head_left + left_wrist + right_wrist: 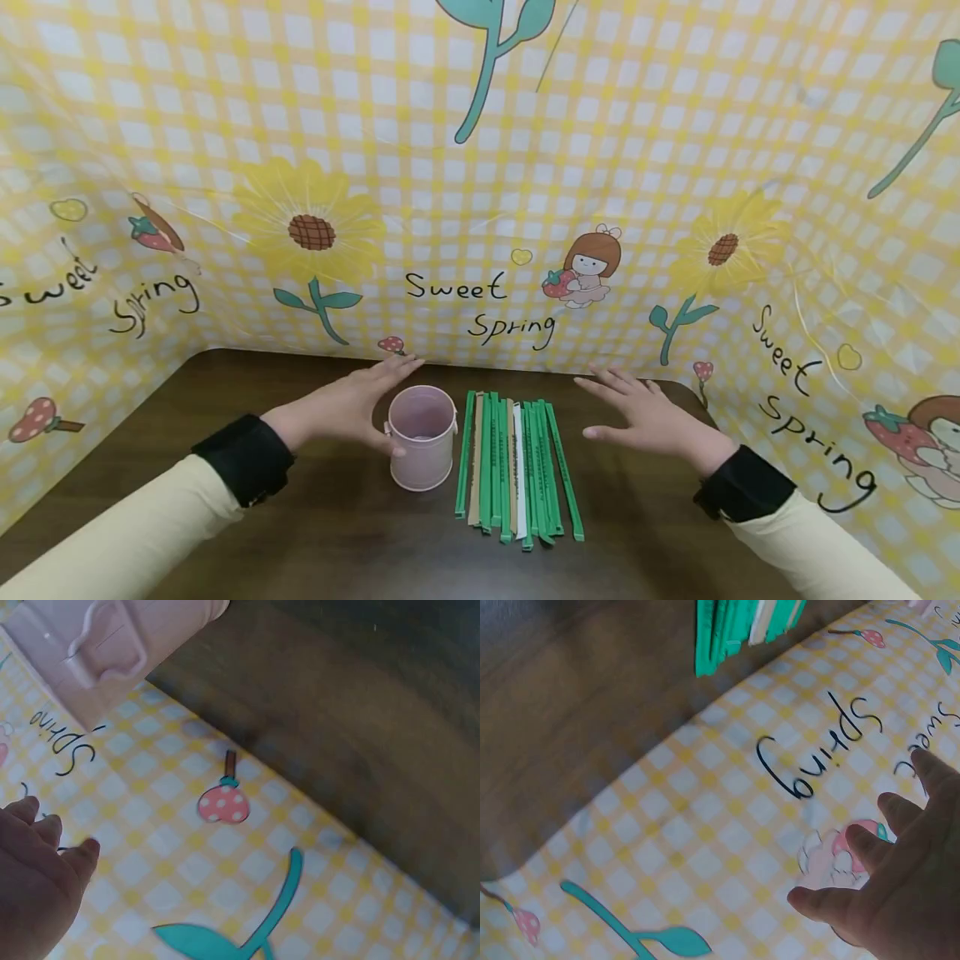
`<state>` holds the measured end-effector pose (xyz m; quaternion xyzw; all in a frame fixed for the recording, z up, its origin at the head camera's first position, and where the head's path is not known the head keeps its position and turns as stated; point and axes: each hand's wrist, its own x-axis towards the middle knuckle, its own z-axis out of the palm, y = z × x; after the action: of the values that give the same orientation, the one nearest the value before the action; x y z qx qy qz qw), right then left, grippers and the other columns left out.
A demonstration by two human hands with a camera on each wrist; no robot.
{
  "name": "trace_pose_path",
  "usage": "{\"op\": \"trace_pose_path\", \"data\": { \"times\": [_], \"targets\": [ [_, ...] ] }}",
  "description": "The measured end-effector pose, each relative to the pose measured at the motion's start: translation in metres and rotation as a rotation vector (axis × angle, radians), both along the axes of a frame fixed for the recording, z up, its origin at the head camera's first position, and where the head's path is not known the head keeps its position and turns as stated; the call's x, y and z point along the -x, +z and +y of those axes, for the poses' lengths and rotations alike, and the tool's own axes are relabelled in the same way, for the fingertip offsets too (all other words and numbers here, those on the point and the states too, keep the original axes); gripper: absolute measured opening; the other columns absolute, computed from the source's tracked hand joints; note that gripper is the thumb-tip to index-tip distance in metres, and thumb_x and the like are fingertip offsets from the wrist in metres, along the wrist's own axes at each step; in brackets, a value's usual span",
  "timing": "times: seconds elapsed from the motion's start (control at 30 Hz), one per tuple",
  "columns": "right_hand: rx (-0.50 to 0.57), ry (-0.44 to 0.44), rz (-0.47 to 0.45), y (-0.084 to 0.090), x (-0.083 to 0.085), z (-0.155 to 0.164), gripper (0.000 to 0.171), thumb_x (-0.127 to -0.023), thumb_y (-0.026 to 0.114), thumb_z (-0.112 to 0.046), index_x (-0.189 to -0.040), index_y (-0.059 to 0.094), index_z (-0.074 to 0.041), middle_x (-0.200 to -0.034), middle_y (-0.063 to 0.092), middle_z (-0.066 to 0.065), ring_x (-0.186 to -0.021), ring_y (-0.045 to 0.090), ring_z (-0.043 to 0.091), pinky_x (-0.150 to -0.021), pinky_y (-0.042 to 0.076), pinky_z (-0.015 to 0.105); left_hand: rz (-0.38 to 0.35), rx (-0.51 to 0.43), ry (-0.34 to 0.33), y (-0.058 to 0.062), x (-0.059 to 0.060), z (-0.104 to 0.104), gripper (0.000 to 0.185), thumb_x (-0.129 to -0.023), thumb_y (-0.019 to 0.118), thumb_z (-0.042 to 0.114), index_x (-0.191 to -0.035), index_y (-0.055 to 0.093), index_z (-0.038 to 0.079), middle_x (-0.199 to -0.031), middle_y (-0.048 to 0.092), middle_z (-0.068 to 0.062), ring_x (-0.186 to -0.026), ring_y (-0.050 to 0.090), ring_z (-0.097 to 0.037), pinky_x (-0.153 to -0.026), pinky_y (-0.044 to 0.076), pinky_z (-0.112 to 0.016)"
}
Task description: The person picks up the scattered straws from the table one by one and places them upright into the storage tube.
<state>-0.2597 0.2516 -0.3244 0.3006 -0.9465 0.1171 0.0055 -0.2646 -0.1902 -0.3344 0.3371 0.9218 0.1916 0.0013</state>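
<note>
A small pink pail (422, 462) stands upright on the dark brown table (322, 533), its mouth facing up. My left hand (351, 410) is at its left side with fingers stretched out, and the thumb overlaps the pail's wall in the head view. To the right of the pail lies a row of long, narrow paper-wrapped sticks (495, 467), mostly green with a few brown and one white, with small print along them. My right hand (647, 415) hovers to the right of this row, fingers spread and holding nothing. A pink side handle (135, 645) shows in the left wrist view.
A yellow checked cloth (480, 208) with flowers and lettering hangs as a wall behind the table and along both sides. Black bands (247, 460) circle both wrists over cream sleeves (150, 525).
</note>
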Motion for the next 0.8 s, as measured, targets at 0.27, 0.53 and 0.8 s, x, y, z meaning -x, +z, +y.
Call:
{"op": "trace_pose_path", "data": {
  "times": [0.27,0.53,0.8],
  "targets": [
    [0.07,-0.02,-0.131,-0.032,0.027,-0.012,0.072,-0.097,0.07,-0.03,-0.153,0.041,0.005,-0.154,0.045,0.032,-0.14,0.046,0.05,-0.112,0.042,0.06,-0.131,-0.188,0.038,-0.039,0.007,0.001,0.127,-0.068,0.095,0.04,-0.16,0.018,-0.005,-0.161,0.03,-0.035,-0.147,0.034,-0.055,-0.114,0.034,-0.068],
    [0.228,-0.187,-0.221,-0.075,0.055,-0.036,0.042,-0.092,0.071,-0.004,-0.129,0.06,0.014,-0.123,0.066,0.032,-0.106,0.068,0.042,-0.084,0.058,0.045,-0.145,-0.382,0.09,-0.072,0.018,0.004,0.128,-0.068,0.096,0.031,-0.16,0.015,-0.004,-0.161,0.034,-0.031,-0.138,0.048,-0.049,-0.108,0.042,-0.061],
    [0.354,-0.412,-0.347,-0.099,0.072,-0.056,0.04,-0.09,0.07,-0.001,-0.124,0.06,0.017,-0.116,0.066,0.033,-0.079,0.07,0.029,-0.07,0.061,0.038,-0.225,-0.518,0.092,-0.092,0.023,0.005,0.125,-0.07,0.095,0.034,-0.158,0.016,-0.005,-0.149,0.047,-0.032,-0.131,0.054,-0.045,-0.106,0.044,-0.055]
  ]
}}
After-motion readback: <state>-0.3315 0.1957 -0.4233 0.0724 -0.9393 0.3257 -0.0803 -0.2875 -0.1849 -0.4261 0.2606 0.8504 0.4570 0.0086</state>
